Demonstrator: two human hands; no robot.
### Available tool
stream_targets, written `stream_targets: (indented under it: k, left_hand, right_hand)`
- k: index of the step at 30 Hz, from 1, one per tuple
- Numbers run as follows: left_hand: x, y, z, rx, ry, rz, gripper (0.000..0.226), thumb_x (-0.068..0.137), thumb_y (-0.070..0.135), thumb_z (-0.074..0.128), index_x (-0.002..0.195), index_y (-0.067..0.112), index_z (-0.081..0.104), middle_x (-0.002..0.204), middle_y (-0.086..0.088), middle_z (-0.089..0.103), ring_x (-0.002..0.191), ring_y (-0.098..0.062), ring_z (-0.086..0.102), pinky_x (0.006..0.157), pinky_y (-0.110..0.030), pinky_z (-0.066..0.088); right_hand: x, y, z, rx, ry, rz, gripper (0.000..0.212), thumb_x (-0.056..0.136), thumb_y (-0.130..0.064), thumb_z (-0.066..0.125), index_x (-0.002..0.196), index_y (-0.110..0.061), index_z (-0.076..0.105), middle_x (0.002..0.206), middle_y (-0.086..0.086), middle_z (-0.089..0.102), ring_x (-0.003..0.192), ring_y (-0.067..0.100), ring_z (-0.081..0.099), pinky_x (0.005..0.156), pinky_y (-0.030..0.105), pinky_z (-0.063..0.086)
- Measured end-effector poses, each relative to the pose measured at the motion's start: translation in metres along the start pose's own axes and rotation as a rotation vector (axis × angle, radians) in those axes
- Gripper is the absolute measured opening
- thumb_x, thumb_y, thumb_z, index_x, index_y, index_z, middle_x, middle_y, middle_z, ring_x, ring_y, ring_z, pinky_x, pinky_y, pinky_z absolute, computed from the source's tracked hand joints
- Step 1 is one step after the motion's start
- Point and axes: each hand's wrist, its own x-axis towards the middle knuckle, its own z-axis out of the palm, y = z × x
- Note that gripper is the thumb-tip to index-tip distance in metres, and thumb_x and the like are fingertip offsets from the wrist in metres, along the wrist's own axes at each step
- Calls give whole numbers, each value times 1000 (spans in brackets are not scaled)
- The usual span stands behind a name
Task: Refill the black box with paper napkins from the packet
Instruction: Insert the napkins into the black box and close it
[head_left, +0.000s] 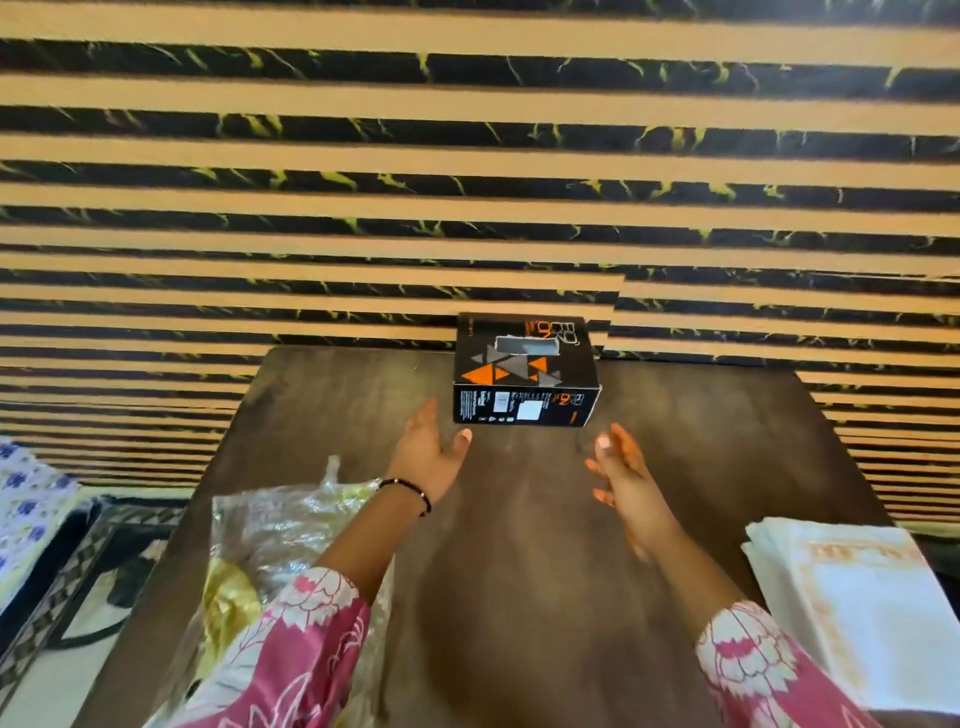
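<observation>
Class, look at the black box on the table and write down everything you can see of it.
The black box looks like printed cardboard, with orange and grey triangles and orange lettering on top and small white print on its near side. A long slot in the top shows a pale grey inside; no napkin sticks out. It stands flat at the far edge of the brown table, against the striped wall. Nothing touches it: the left hand and right hand reach toward it, open, just short.

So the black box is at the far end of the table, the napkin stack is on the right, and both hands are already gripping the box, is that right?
Not quite. In the head view, the left hand and right hand are open, short of the black box, with no grip on it. The box does sit at the table's far end, with the napkin stack on the right.
</observation>
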Motion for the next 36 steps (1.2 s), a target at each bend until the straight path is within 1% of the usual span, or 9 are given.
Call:
stream_targets:
  k: [3,5,8,13,18,26,29,33,36]
  left_hand:
    - [20,15,13,21,25,-20,69,88,27,56,143,8,18,147,-15,32,130,-31,39,107,-41,34]
    - [28,21,22,5,33,-27,72,87,23,58,143,10,15,149,-13,29,129,-30,40,106,-40,34]
    - [36,26,30,46,67,-24,78,86,20,58,145,9,8,155,-11,14,133,-26,35,108,-35,30]
    - [49,32,31,101,23,-27,76,84,24,60,143,10,15,149,-10,28,126,-27,43,103,-41,42]
    - [32,36,24,135,17,-25,70,85,26,58,142,8,21,143,-12,34,121,-28,47,99,-38,43]
    - [-49,11,23,202,-14,34,69,89,27,53,144,11,14,151,-14,19,132,-32,36,104,-41,37]
    - [-86,0,20,210,-11,63,66,90,26,51,144,10,16,152,-15,20,134,-32,32,106,-42,33]
    - [-138,-16,20,171,64,131,59,87,24,55,138,11,30,139,-11,39,113,-30,52,89,-41,48]
    - [-165,-29,24,22,126,129,47,85,19,59,129,15,42,126,-8,49,105,-21,56,85,-28,44]
  right_hand:
    - [28,-9,-6,42,-6,17,61,95,-40,37,146,-32,5,156,-6,16,138,20,31,106,47,30]
    - [44,-11,-8,38,-35,46,62,95,-41,36,146,-34,2,156,-5,18,133,21,37,103,47,34]
    - [61,-11,-9,130,-92,91,57,95,-41,37,146,-34,10,152,2,30,112,26,56,89,44,47]
    - [72,-24,-13,172,-130,145,52,94,-44,37,143,-34,25,151,4,34,93,27,66,77,40,51]
    - [45,-27,-17,115,-132,155,52,95,-41,38,143,-30,24,154,2,26,99,31,63,89,46,47]
    - [-30,3,-22,36,-103,127,49,96,-34,40,143,-34,25,150,1,33,95,26,66,71,35,51]
    - [-66,18,-25,21,-94,140,45,96,-30,42,140,-36,31,138,-3,45,89,23,68,67,31,49]
    - [-113,35,-31,34,-34,154,38,95,-20,46,131,-29,46,108,-6,62,79,19,65,63,28,46]
    - [-131,41,-40,63,74,126,27,92,-6,48,98,-28,63,78,-7,63,58,0,60,50,14,45]
